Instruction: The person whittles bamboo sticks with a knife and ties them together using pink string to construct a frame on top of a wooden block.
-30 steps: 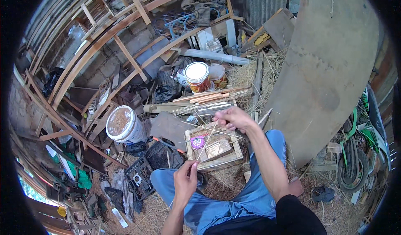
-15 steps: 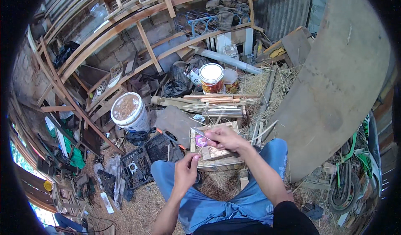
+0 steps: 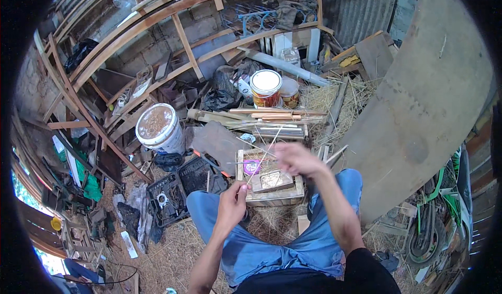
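My left hand [image 3: 232, 202], in front of the left knee, pinches a thin pale strip [image 3: 265, 157], like bamboo or a straw stalk, between thumb and forefinger. It slants up and away to the right. My right hand [image 3: 298, 159] is smeared by motion, its fingers closed on what looks like a slim knife [image 3: 254, 147] that points up and left. Both hands are over a shallow wooden box [image 3: 277, 200] between my knees. On the box lie a small wooden block with a framed recess [image 3: 272, 180], a purple round thing [image 3: 252, 167] and a thin rod [image 3: 235, 162].
An open black tool case [image 3: 167, 202] lies left of the box, beside a flat grey board [image 3: 214, 142]. A white bucket [image 3: 158, 129] and a lidded paint tin [image 3: 265, 87] stand beyond. Wooden sticks [image 3: 282, 115] are piled behind the box; a large sheet [image 3: 418, 121] leans at right.
My right hand has moved up and to the right, away from my left hand, with the knife. More of the pale strip shows. My left hand stays nearly in place.
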A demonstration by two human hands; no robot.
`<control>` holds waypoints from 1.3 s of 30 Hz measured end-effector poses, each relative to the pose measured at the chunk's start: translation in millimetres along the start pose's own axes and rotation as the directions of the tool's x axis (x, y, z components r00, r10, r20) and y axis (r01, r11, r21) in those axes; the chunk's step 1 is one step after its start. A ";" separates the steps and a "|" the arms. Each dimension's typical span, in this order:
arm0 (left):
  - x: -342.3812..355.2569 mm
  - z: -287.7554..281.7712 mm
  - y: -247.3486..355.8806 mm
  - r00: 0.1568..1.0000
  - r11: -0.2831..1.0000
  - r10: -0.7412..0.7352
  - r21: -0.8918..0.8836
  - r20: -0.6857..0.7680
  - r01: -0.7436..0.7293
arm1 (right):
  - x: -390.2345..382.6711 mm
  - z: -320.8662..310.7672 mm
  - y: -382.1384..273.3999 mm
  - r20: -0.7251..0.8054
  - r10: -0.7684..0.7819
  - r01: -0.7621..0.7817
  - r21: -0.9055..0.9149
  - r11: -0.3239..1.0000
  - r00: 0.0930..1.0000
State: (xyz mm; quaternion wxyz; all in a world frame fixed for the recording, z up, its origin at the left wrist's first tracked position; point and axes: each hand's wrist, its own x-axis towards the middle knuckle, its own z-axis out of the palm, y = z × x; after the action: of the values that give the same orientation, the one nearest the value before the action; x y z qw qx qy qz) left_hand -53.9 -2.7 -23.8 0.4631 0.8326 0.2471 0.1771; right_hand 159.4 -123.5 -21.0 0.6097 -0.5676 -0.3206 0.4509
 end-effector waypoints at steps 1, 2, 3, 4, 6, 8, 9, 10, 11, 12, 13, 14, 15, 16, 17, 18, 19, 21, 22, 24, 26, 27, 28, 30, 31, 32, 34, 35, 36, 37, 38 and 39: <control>0.7 2.7 0.6 1.000 1.000 0.016 0.018 0.001 -0.016 | 3.2 16.6 7.2 0.169 -0.001 -0.005 0.030 1.000 0.986; 0.3 3.0 4.2 1.000 1.000 0.020 0.019 0.002 -0.020 | 8.3 26.4 10.8 0.225 0.030 -0.051 0.089 0.995 0.974; -2.2 2.7 10.7 1.000 0.999 0.025 0.045 -0.005 -0.024 | 11.8 30.9 11.6 0.283 0.057 -0.101 0.144 0.984 0.958; -3.1 3.8 14.4 0.999 0.997 0.030 0.071 -0.012 -0.029 | 11.1 22.6 7.5 0.174 0.089 -0.103 0.071 0.992 0.981; -3.8 6.9 13.9 0.996 0.994 0.086 0.071 -0.022 -0.084 | 11.4 5.9 5.9 0.206 0.115 -0.129 0.055 0.990 0.972; -4.6 11.4 17.6 0.987 0.986 0.152 0.077 -0.046 -0.148 | 10.2 -2.0 0.5 0.185 0.131 -0.144 0.061 0.988 0.974; -4.4 9.7 20.0 0.988 0.987 0.148 0.077 -0.047 -0.144 | 10.3 -6.1 -2.6 0.103 0.110 -0.118 0.072 0.990 0.989; -3.7 8.6 23.5 0.994 0.992 0.108 0.066 -0.019 -0.107 | 9.3 -10.7 -4.0 0.016 0.093 -0.094 0.081 0.992 0.996; -3.4 6.9 25.3 0.997 0.996 0.073 0.057 0.010 -0.074 | 8.0 -13.5 -5.5 0.014 0.097 -0.097 0.081 0.992 0.995; -4.2 6.9 23.9 0.997 0.996 0.070 0.055 0.012 -0.071 | 6.9 -15.8 -6.3 -0.041 0.075 -0.071 0.085 0.994 0.996; -5.9 7.0 21.7 0.997 0.996 0.069 0.053 0.018 -0.070 | 6.1 -19.3 -6.7 -0.096 0.054 -0.045 0.088 0.995 0.994; -6.7 7.1 20.8 0.997 0.996 0.075 0.052 0.027 -0.076 | 8.5 -31.4 -2.4 -0.284 -0.020 -0.010 -0.103 0.995 0.959; -10.4 5.2 16.7 0.997 0.996 0.072 0.051 0.031 -0.074 | 9.8 -44.0 -2.2 -0.431 -0.123 0.075 -0.127 0.989 0.894; -15.9 3.3 13.6 0.998 0.999 0.049 0.002 0.044 -0.049 | 10.9 -73.1 4.1 -0.537 -0.077 0.141 0.080 0.987 0.840; -19.9 -3.1 8.8 0.999 0.999 0.018 -0.040 0.049 -0.016 | 4.5 -80.6 -6.1 -0.613 -0.078 0.221 0.160 0.962 0.786; -21.2 -8.6 6.4 0.997 0.998 -0.037 -0.039 0.070 0.040 | 0.2 -87.7 -5.3 -0.618 -0.095 0.214 0.121 0.969 0.781; -21.6 -11.5 2.0 0.997 0.999 -0.041 -0.032 0.062 0.043 | -0.6 -83.2 -9.6 -0.614 -0.113 0.208 0.085 0.974 0.781; -17.2 -13.0 -11.2 0.999 0.997 -0.033 -0.069 0.033 0.035 | -5.7 -53.0 -11.8 -0.477 -0.064 0.092 0.035 0.995 0.877; -13.8 -11.8 -10.4 0.998 0.998 -0.038 -0.050 0.050 0.040 | -3.5 -41.3 -5.4 -0.332 -0.068 0.012 -0.170 0.985 0.941; -8.2 -8.4 -10.2 0.997 0.998 -0.054 -0.035 0.047 0.055 | 3.8 2.4 3.6 -0.084 0.110 -0.114 -0.042 0.993 0.990; -8.4 -4.3 -7.3 0.997 0.998 -0.065 -0.020 0.051 0.066 | 11.5 34.2 13.4 0.251 0.155 -0.181 0.085 0.980 0.956; -8.0 -3.1 -5.2 0.998 0.998 -0.052 -0.017 0.045 0.053 | 9.0 48.4 11.8 0.291 0.089 -0.142 0.165 0.976 0.952; -7.5 -2.3 -3.3 0.998 0.999 -0.040 -0.014 0.038 0.041 | 11.2 43.9 13.9 0.267 0.075 -0.115 0.138 0.984 0.961; -8.6 -3.3 0.7 1.000 1.000 0.018 -0.012 0.023 -0.017 | 11.8 35.7 12.4 0.247 0.063 -0.094 0.116 0.989 0.967; -9.8 -3.9 2.9 0.997 0.997 0.075 -0.011 0.009 -0.075 | 10.7 31.5 11.7 0.243 0.079 -0.101 0.079 0.992 0.967; -10.3 -2.9 4.5 0.997 0.997 0.080 -0.007 0.007 -0.080 | 12.2 28.2 7.8 0.237 0.090 -0.102 0.038 0.994 0.967; -15.3 -1.0 5.3 0.992 0.991 0.114 0.073 -0.050 -0.111 | 15.9 26.7 6.6 0.179 0.095 -0.102 0.027 0.994 0.979; -15.5 -0.6 7.8 0.992 0.991 0.116 0.074 -0.046 -0.112 | 14.8 24.4 7.4 0.115 0.111 -0.114 0.017 0.993 0.987; -15.8 -0.4 10.1 0.993 0.991 0.107 0.080 -0.041 -0.103 | 17.1 17.3 11.3 0.038 0.117 -0.118 0.013 0.993 0.992; -15.5 0.1 10.5 0.995 0.992 0.096 0.087 -0.035 -0.093 | 19.3 7.3 12.8 0.036 0.118 -0.119 0.016 0.993 0.992; -17.0 1.1 8.3 0.995 0.992 0.095 0.086 -0.026 -0.093 | 19.7 -7.1 12.8 -0.130 0.102 -0.101 0.019 0.995 0.986; -22.7 -2.9 6.7 0.998 0.996 0.059 0.075 -0.011 -0.058 | 19.3 -20.0 9.5 -0.289 0.077 -0.077 0.011 0.997 0.954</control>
State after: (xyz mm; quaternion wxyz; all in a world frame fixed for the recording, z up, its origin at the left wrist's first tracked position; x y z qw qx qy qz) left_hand -72.3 -16.8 -18.0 0.4248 0.8548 0.2322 0.1868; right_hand 183.2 -114.4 -35.7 0.6318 -0.6396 -0.2058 0.3865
